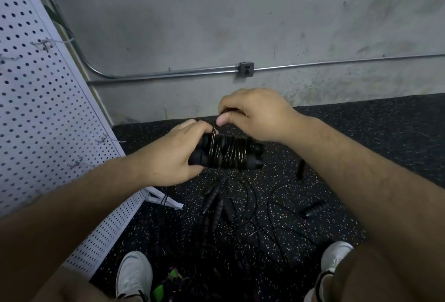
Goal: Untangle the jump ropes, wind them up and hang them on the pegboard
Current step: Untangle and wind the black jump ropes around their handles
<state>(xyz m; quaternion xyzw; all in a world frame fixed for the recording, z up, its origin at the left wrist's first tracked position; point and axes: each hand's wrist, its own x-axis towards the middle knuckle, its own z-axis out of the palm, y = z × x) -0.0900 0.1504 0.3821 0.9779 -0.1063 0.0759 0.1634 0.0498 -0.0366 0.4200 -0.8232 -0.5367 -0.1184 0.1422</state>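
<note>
A grey concrete wall (216, 12) with a metal conduit (192, 71) is faced, above a black rubber floor flecked with white (373, 147). A white perforated metal pegboard (36, 109) with thin wire hooks (43, 44) is seen at the left.

The winding step is judged to be in hand and nearly done. A pair of ribbed black foam jump-rope handles (255, 154) is held side by side above the floor, with a thin dark cable (226, 152) wrapped round them in many turns. One end of the handles is gripped by the left hand (168, 154), its fingers curled about it. A last loop of the cable is pinched between thumb and fingers of the right hand (257, 113), just above the bundle.

For the next move, the loose loop would probably have to be tucked or left free as a hanger, and the bundle carried left to a hook.

A tangle of further black ropes and handles (240, 210) is left on the floor between two white shoes (133, 275), so much of the task is judged to remain. No box, bin or basket is seen; these ropes lie loose.
</note>
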